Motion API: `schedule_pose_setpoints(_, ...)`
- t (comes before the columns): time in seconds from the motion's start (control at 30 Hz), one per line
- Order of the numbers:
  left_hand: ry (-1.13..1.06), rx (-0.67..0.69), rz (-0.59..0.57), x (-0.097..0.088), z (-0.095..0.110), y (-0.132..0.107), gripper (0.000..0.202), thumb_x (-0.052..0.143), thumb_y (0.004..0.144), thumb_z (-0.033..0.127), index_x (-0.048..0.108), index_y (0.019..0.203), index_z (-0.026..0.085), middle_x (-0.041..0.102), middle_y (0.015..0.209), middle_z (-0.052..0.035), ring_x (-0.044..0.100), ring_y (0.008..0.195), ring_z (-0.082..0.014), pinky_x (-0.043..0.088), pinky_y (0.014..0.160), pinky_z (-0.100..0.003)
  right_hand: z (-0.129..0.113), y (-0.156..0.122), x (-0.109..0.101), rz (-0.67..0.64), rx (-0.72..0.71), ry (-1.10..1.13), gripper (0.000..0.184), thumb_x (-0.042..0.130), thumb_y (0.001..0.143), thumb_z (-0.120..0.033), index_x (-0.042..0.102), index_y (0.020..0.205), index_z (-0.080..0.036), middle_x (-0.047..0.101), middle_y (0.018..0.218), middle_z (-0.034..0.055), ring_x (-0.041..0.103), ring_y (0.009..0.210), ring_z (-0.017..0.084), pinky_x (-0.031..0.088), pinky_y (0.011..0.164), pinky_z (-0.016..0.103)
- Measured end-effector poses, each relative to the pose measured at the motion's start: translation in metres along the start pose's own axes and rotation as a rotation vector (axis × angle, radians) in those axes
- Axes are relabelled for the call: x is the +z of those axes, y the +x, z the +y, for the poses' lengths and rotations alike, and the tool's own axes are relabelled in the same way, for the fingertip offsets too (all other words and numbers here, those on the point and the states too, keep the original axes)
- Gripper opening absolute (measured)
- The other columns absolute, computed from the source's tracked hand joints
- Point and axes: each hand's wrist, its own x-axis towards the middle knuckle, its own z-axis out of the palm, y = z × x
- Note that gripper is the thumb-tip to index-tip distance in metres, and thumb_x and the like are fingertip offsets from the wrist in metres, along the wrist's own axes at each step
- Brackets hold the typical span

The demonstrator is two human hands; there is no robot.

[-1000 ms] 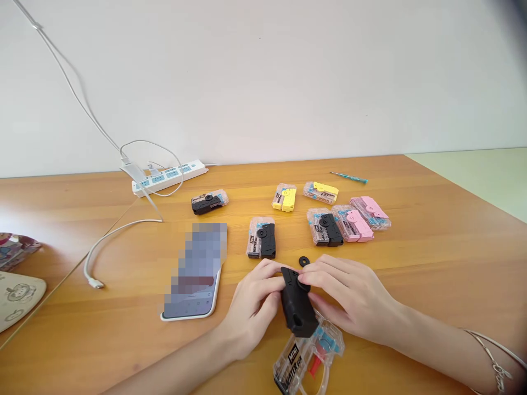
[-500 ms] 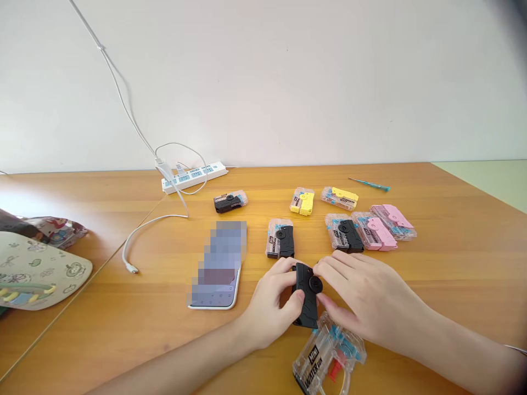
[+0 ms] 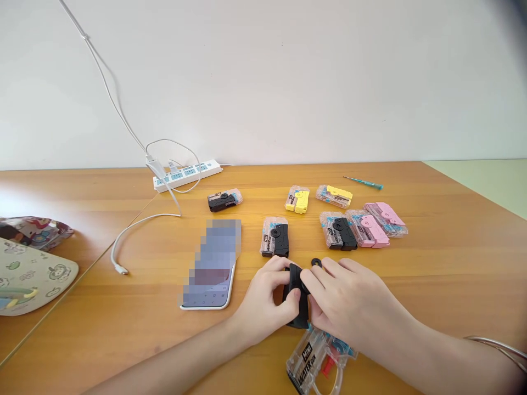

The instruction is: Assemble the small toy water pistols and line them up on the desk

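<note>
A black plastic toy-gun cover (image 3: 302, 312) stands tilted between my hands. My left hand (image 3: 269, 302) grips it from the left, thumb on its front face and fingers behind. My right hand (image 3: 349, 296) is closed at the cover's right edge, its fingertips hiding part of it. A small black round piece with a hole (image 3: 316, 263) shows by the right fingers; I cannot tell whether it joins the cover. Below lies a clear mini water gun (image 3: 304, 356) with blue and red inner parts, partly covered by my right hand.
Several folded water guns lie beyond my hands, including a black one (image 3: 275, 237), a yellow one (image 3: 297, 199) and a pink one (image 3: 373, 230). A phone (image 3: 209, 274) is on the left, a power strip (image 3: 187, 175) near the wall, a screwdriver (image 3: 364, 182) at back right.
My right hand has shifted left and closer against the cover, now hiding the round disc on its face. The cover has turned slightly. A small round piece has come into sight by the right fingers.
</note>
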Motion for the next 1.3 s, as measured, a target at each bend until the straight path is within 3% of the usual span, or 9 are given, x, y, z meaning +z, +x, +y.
schedule_pose_setpoints(0.23,0.024,-0.038,0.025,-0.001,-0.003,0.004,0.024,0.041,0.076,0.019,0.057,0.059,0.017,0.057,0.078,-0.0055,0.052,0.079,-0.0199,0.044,0.074,-0.031,-0.006,-0.001,0.008,-0.075,-0.035,-0.109,0.006,0.052,0.071,-0.015,0.05,0.066,-0.018,0.046,0.057,-0.0014,0.042,0.052,0.016,0.02,0.052,0.033)
schedule_pose_setpoints(0.6,-0.002,-0.073,0.065,-0.003,-0.005,0.006,0.025,0.042,0.078,0.023,0.061,0.064,0.015,0.059,0.08,-0.0058,0.055,0.077,-0.0193,0.045,0.073,-0.03,-0.008,0.004,0.009,-0.109,-0.063,-0.166,0.012,0.053,0.065,-0.008,0.058,0.074,-0.014,0.051,0.059,0.0014,0.044,0.05,0.016,0.021,0.05,0.031)
schedule_pose_setpoints(0.83,0.047,-0.052,0.071,-0.002,-0.002,0.004,0.025,0.045,0.075,0.022,0.061,0.058,0.016,0.058,0.076,-0.0053,0.055,0.077,-0.0197,0.045,0.072,-0.03,0.006,0.004,0.015,-0.081,-0.031,-0.002,0.011,0.053,0.067,-0.006,0.054,0.069,-0.017,0.052,0.052,-0.0006,0.048,0.049,0.016,0.023,0.05,0.029)
schedule_pose_setpoints(1.07,-0.019,-0.001,0.033,-0.004,0.0,0.002,0.03,0.045,0.08,0.021,0.071,0.067,0.018,0.064,0.094,-0.0073,0.058,0.092,-0.022,0.045,0.084,-0.032,0.031,-0.006,0.012,-0.004,0.066,0.227,0.022,0.042,0.08,-0.008,0.055,0.065,-0.019,0.052,0.051,-0.0019,0.047,0.048,0.014,0.024,0.047,0.028)
schedule_pose_setpoints(1.3,-0.001,-0.015,0.027,-0.003,-0.001,0.004,0.026,0.049,0.077,0.017,0.075,0.074,0.018,0.064,0.103,-0.0083,0.058,0.1,-0.0237,0.044,0.091,-0.035,0.043,-0.036,0.026,-0.003,0.07,0.22,0.033,0.033,0.097,-0.017,0.065,0.092,-0.018,0.063,0.065,-0.0003,0.056,0.061,0.014,0.031,0.051,0.027)
